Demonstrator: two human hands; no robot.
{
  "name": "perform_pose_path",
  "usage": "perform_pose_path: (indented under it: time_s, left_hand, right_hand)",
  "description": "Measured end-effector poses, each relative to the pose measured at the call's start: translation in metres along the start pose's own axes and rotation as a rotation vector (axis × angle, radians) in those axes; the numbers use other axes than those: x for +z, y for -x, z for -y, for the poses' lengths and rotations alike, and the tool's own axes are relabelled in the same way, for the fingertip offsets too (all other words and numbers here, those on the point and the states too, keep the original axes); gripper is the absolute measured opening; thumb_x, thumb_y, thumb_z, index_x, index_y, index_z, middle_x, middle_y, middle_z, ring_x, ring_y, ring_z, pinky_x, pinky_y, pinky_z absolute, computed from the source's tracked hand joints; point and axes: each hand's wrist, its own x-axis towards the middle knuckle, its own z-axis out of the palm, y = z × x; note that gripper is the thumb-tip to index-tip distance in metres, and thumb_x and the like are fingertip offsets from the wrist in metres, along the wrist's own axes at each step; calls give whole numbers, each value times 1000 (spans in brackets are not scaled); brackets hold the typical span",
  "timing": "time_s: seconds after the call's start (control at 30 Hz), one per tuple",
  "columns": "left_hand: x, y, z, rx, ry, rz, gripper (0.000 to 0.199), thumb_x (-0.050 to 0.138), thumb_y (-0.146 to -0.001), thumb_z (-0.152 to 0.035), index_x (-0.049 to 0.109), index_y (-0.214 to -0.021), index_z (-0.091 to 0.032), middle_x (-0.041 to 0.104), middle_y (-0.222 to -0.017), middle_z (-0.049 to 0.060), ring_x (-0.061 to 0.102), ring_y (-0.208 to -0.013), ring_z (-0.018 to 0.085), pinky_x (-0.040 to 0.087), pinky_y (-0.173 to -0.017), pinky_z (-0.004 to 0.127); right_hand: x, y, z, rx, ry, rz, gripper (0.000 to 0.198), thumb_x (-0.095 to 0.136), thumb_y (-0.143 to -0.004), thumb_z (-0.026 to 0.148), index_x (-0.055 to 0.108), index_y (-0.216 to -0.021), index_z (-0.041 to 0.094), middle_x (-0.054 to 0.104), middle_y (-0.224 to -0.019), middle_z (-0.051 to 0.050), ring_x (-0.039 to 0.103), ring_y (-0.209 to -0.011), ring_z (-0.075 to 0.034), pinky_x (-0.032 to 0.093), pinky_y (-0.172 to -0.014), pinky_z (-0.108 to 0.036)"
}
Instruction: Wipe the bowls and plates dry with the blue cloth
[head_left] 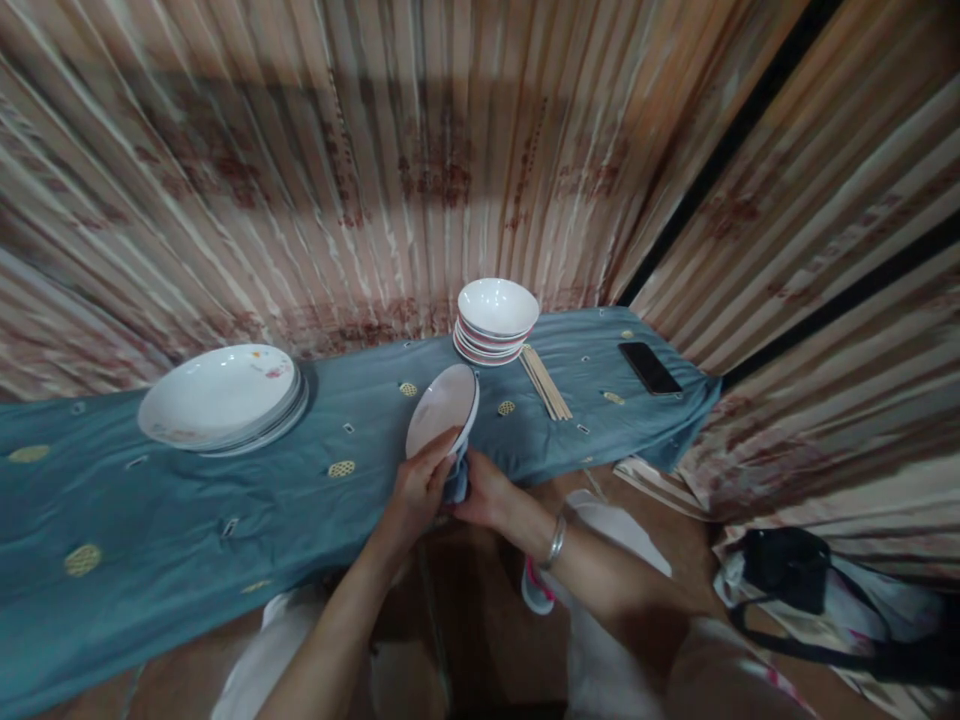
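A white bowl (441, 408) with a dark rim is held tilted over the table's front edge. My left hand (421, 490) is closed on its near side, with the thumb over the rim. Beneath the bowl, my right hand (482, 488) is closed around what looks like a blue-grey cloth (456, 482), pressed to the bowl's underside. The right fingers are partly hidden. Behind the bowl stands a stack of white bowls (496, 310) with red-edged rims. Several light wooden chopsticks (546, 383) lie beside that stack.
A stack of large white plates (221, 400) sits at the left on the blue tablecloth (300, 520). On the right lies a black phone (649, 368). Pleated curtains (375, 180) hang behind the table. A dark bag (787, 570) is at the lower right.
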Motion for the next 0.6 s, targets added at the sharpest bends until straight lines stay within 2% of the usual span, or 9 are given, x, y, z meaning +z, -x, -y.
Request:
perform_pose_path:
  time_s: [0.1,0.2,0.3,0.37,0.5,0.6]
  left_hand:
    - [13,-4,12,98,-66,74,33,57,-87,-27,74,-114,-22,71,-124,6,64,-119,23,45,-109,40]
    - [25,-8,23,180,-155,141,36,49,-91,-25,71,-120,-21,68,-129,8,62,-122,22,45,-110,40]
    - [35,-12,33,252,-198,189,39,46,-92,-23,68,-124,-22,67,-131,9,60,-124,22,45,-110,43]
    - [40,-13,36,275,-240,211,40,44,-93,-21,67,-126,-23,67,-130,8,60,-125,22,45,-110,44]
    - [50,-13,37,305,-382,294,43,40,-94,-15,63,-130,-22,66,-132,9,55,-130,23,44,-111,45]
    - [62,-12,37,327,-503,365,47,38,-92,-9,61,-132,-19,63,-135,12,53,-133,24,44,-110,46]
  right_hand:
    - [-9,8,9,-9,-49,-140,39,32,-98,23,56,-68,19,60,-55,1,56,-47,-12,54,-60,-26]
    - [-26,12,19,-179,56,-184,34,41,-94,22,55,-63,19,58,-52,3,55,-47,-11,53,-60,-24]
    - [-47,16,33,-358,254,-201,28,54,-89,32,58,-64,19,59,-54,2,59,-54,-13,52,-62,-26]
    - [-61,19,47,-453,375,-267,31,56,-87,45,60,-68,20,62,-57,1,61,-59,-15,52,-63,-27]
    - [-81,32,77,-672,768,-487,46,46,-87,60,61,-67,22,63,-62,-1,61,-66,-17,48,-67,-27]
    - [-92,41,93,-728,1177,-587,39,54,-84,54,57,-62,22,56,-56,1,56,-61,-16,40,-60,-25]
